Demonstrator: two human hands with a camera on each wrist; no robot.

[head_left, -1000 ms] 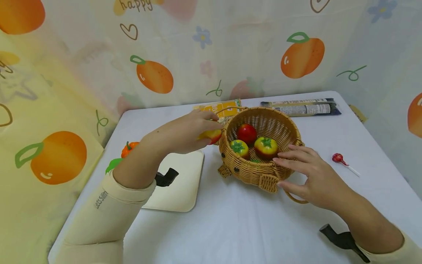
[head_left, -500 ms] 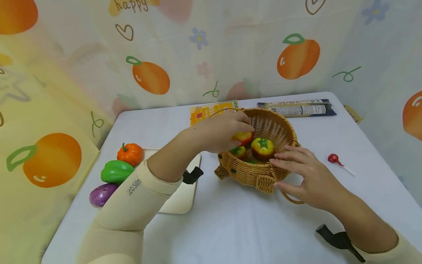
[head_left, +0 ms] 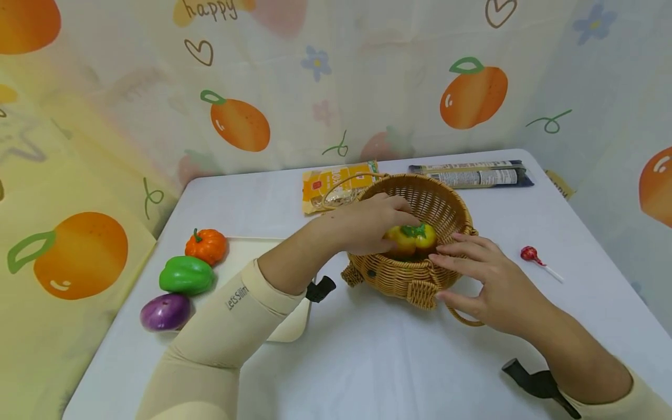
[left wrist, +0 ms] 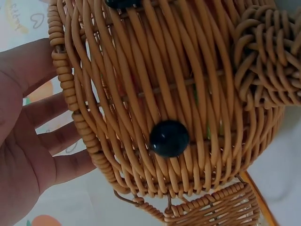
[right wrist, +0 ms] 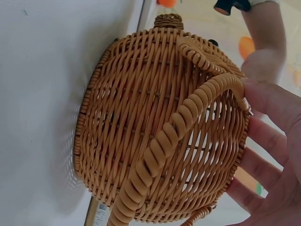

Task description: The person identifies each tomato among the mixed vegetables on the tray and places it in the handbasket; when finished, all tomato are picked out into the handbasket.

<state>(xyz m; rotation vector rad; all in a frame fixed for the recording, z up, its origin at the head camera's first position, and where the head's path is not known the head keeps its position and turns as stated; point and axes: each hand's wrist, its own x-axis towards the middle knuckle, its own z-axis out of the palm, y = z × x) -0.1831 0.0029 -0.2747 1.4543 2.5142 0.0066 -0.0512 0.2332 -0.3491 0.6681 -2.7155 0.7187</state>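
Observation:
In the head view a wicker basket (head_left: 394,277) with an animal face stands at the table's middle. My left hand (head_left: 375,224) reaches over its left rim, thumb and fingers around a yellow-and-red toy fruit (head_left: 401,240). Beside that fruit lies another yellow one with green leaves (head_left: 426,234). My right hand (head_left: 488,280) holds the basket's right rim; in the right wrist view its thumb (right wrist: 263,96) is at the handle base and its fingertips pass behind the rim. The left wrist view shows the woven wall and black eye (left wrist: 169,138); the left fingertips are hidden there.
A cream tray (head_left: 294,326) lies left, near a toy orange pumpkin (head_left: 206,246), green pepper (head_left: 186,275) and purple eggplant (head_left: 165,312). Behind are a yellow packet (head_left: 336,185) and dark packages (head_left: 478,174). A red lollipop (head_left: 531,255) lies right.
My left hand has carried the yellow-and-red toy fruit rightward from outside the basket over the rim and down into it. The right hand has stayed at the rim.

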